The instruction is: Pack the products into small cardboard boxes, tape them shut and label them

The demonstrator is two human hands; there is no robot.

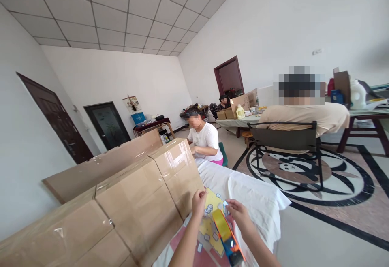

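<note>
My left hand [199,200] is closed, its fingertips pinched together over the far left part of a yellow and pink printed sheet [214,200], beside the cardboard boxes. Anything in that pinch is too small to make out. Over the right side of the sheet, my right hand [239,211] has thumb and fingers drawn together, with a small pale, shiny bit at the tips that I cannot identify. Between my forearms lies a tape dispenser [226,236] with a roll of yellow tape and an orange and blue body. Several small whitish pieces or printed shapes dot the sheet.
Large taped cardboard boxes [136,206] wall off the left side. A white cloth [243,184] covers the table. Beyond its far end sits a person in a white shirt [208,139]. Another person sits in a folding chair [285,137] at the right, by a cluttered table.
</note>
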